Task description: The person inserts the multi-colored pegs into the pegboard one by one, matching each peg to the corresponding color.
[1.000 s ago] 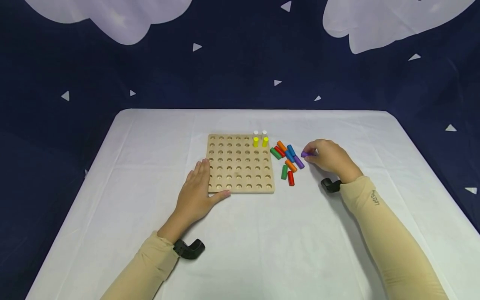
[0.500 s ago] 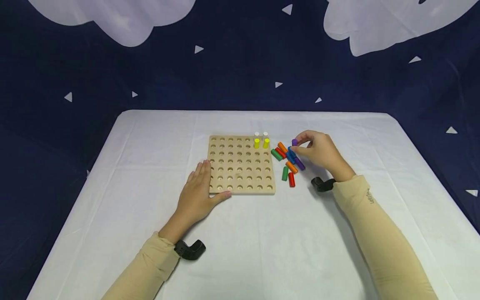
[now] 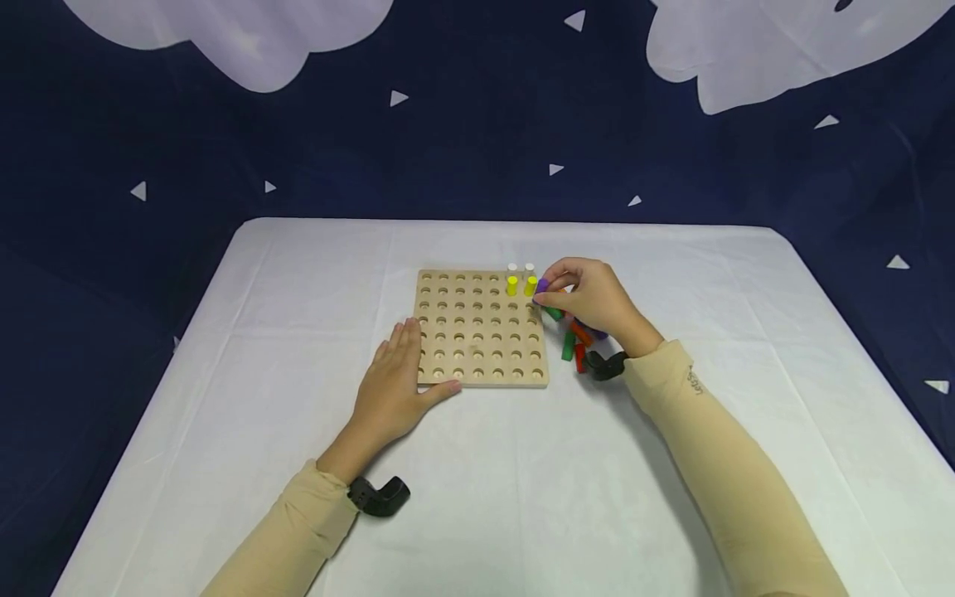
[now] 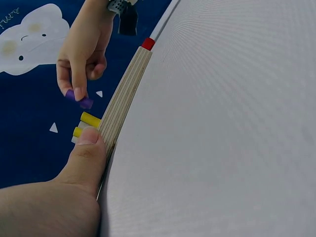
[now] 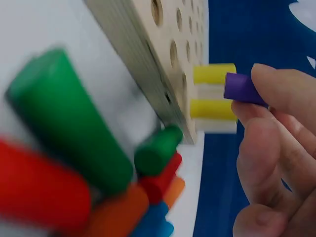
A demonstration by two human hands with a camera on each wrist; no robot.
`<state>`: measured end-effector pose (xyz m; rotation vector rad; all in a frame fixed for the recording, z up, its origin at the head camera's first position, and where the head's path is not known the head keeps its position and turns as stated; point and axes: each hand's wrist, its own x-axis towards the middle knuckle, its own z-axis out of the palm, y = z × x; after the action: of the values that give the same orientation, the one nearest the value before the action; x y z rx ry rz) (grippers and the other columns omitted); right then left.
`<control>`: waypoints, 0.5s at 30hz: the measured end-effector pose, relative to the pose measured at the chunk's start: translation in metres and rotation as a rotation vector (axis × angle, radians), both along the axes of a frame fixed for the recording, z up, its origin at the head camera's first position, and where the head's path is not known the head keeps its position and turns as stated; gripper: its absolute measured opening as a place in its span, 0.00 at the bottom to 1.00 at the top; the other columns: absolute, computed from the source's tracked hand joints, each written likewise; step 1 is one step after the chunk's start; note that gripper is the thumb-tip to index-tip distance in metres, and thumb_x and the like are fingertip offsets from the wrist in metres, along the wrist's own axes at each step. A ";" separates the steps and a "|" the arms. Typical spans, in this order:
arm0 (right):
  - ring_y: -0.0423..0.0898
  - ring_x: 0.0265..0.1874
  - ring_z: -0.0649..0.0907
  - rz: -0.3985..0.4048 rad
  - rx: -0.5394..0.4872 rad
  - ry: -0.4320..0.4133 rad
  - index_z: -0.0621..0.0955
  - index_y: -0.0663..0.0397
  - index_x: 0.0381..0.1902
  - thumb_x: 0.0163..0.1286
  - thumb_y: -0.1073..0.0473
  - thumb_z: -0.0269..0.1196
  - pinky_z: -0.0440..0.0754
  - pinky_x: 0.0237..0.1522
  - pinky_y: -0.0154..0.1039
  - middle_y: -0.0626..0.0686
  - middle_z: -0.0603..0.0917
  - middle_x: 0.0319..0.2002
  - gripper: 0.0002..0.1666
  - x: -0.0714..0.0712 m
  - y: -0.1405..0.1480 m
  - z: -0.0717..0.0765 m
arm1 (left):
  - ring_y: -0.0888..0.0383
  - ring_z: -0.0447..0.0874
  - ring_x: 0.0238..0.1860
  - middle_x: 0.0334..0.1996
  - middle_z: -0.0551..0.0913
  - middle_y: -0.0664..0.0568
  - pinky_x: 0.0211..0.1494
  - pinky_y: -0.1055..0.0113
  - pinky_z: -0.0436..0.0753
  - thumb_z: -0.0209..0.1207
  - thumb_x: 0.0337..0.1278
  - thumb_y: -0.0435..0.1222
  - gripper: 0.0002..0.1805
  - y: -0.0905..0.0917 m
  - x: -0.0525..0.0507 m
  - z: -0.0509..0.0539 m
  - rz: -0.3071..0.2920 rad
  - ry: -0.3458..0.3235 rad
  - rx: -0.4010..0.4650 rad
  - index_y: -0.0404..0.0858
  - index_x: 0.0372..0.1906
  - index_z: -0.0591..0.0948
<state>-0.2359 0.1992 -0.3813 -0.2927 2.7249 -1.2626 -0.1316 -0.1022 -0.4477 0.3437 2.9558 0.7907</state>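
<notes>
**Purple peg now carried up to the right edge of the board**

Your right hand (image 3: 593, 290) pinches a purple peg (image 3: 542, 286) between thumb and fingers. In the right wrist view the peg points much the same way as the standing yellow pegs (image 5: 214, 109), so it is roughly upright, and it hangs clear of the board. The head view puts it just beside the right-hand yellow peg; whether those two touch, you cannot tell.

A second ago you had this peg on the far side of the loose pile, and half a second ago over the blue pegs (image 5: 152, 222). Now it is at the pegboard (image 3: 467, 328). For the work in hand, that means the carry looks nearly done, but the peg is not in a hole.

Behind the yellow pair stand two white pegs (image 3: 511, 268), at the board's far right corner. Your left hand has not shifted: your left hand (image 3: 391, 390) rests, fingers straight, against the near left corner, probably steadying the wood.

Under your right wrist lies the pile, now partly hidden, with green (image 3: 569, 345), red (image 3: 580, 358) and orange (image 3: 581, 333) pegs on the white cloth (image 3: 477, 489).
</notes>
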 end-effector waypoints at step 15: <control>0.51 0.23 0.83 0.041 -0.016 -0.038 0.83 0.51 0.39 0.59 0.56 0.74 0.84 0.23 0.41 0.53 0.89 0.39 0.13 -0.006 -0.028 -0.010 | 0.46 0.38 0.81 0.80 0.42 0.40 0.83 0.50 0.43 0.57 0.55 0.69 0.64 0.000 0.000 0.001 0.002 0.013 0.000 0.32 0.79 0.40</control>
<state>-0.2420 0.1712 -0.3914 -0.3215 2.6641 -1.2660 -0.1312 -0.1021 -0.4470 0.3466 2.9687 0.7915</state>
